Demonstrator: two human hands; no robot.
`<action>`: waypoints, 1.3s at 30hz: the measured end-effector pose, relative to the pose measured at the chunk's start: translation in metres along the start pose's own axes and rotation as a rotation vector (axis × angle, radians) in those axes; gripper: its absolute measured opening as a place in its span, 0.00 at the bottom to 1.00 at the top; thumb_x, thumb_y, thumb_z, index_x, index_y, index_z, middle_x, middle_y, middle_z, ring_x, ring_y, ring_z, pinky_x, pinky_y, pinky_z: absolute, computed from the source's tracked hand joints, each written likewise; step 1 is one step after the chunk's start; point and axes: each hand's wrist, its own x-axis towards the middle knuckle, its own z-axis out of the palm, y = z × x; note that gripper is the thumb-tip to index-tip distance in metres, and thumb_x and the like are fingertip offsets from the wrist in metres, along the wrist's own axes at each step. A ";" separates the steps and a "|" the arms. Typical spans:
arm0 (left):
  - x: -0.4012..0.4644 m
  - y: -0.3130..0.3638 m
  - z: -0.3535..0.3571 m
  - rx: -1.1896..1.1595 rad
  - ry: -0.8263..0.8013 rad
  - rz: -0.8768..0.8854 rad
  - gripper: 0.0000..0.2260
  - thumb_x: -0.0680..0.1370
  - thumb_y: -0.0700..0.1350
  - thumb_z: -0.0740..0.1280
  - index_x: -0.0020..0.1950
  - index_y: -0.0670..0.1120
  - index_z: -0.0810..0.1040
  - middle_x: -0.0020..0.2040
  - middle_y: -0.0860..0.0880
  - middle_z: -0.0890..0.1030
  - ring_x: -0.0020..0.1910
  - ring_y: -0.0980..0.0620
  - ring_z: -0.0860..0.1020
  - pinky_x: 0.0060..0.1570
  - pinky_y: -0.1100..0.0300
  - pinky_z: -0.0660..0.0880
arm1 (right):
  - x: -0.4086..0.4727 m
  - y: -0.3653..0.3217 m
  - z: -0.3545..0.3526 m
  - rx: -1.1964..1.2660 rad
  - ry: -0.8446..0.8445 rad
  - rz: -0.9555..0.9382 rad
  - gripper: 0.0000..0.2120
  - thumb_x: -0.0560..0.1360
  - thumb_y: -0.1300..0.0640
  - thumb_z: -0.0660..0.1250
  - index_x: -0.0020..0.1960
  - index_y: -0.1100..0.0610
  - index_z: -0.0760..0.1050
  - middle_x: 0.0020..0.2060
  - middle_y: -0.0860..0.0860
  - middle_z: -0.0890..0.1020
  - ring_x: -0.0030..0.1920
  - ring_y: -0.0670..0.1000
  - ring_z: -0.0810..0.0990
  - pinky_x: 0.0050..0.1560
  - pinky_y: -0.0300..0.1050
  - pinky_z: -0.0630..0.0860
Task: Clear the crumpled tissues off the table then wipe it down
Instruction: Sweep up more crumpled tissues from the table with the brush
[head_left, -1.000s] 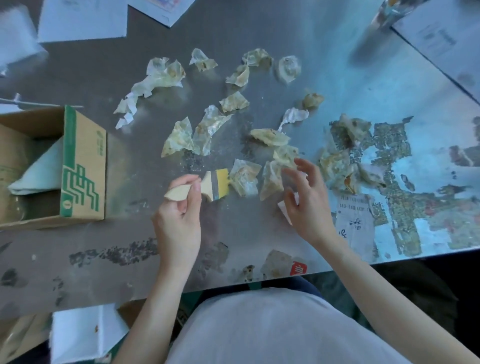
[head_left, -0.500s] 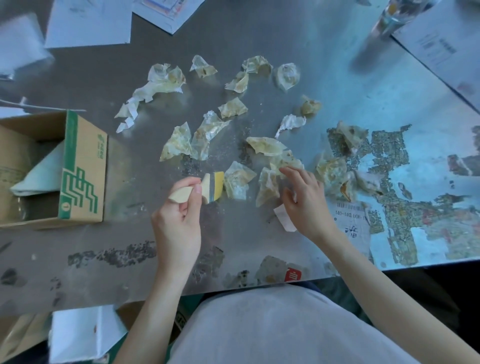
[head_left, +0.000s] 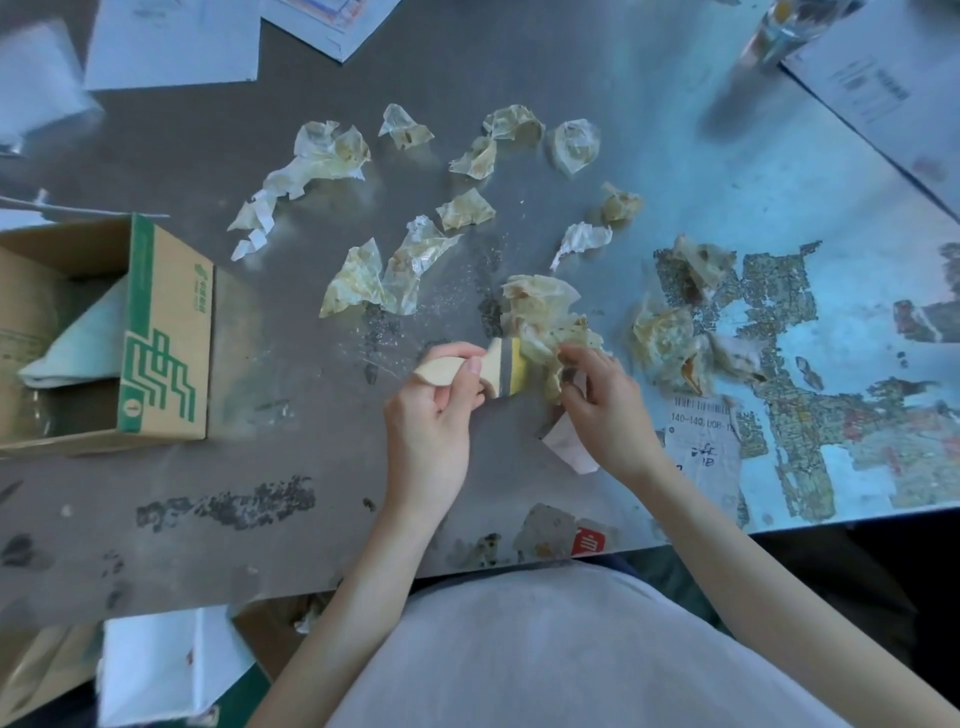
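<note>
Clearing step: the left hand (head_left: 428, 415) has its grip closed on a wooden-handled brush (head_left: 483, 366), the right hand (head_left: 605, 410) pinches a yellowed crumpled tissue clump (head_left: 545, 322) on the grey metal counter (head_left: 311, 457). Next, I judge, lift it away.

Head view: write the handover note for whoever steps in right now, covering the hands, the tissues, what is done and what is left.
Left hand grips the brush by its handle. Right hand pinches a tissue clump bunched against the bristles. Other crumpled tissues lie scattered over the table. The open cardboard box sits at the left. Done: a few tissues gathered. Left: clear all tissues, then wipe.
</note>
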 end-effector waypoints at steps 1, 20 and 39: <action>0.002 0.000 0.002 -0.034 -0.008 -0.023 0.08 0.81 0.41 0.64 0.48 0.51 0.81 0.40 0.53 0.83 0.43 0.48 0.83 0.49 0.50 0.82 | 0.001 -0.001 0.000 0.014 0.009 0.009 0.18 0.76 0.66 0.58 0.65 0.60 0.72 0.59 0.53 0.78 0.62 0.55 0.72 0.54 0.35 0.62; -0.027 0.021 -0.051 -0.221 -0.053 0.091 0.08 0.80 0.43 0.64 0.52 0.52 0.82 0.56 0.49 0.83 0.53 0.48 0.83 0.52 0.59 0.80 | -0.028 -0.039 -0.008 0.213 -0.078 -0.236 0.18 0.77 0.67 0.58 0.63 0.53 0.74 0.60 0.42 0.76 0.58 0.31 0.71 0.58 0.24 0.65; -0.040 -0.012 -0.090 0.318 0.129 0.282 0.11 0.82 0.46 0.62 0.57 0.43 0.81 0.53 0.59 0.82 0.47 0.62 0.81 0.45 0.69 0.75 | -0.045 -0.018 -0.014 0.132 0.040 0.001 0.12 0.77 0.66 0.60 0.56 0.56 0.78 0.49 0.46 0.80 0.48 0.43 0.76 0.46 0.23 0.68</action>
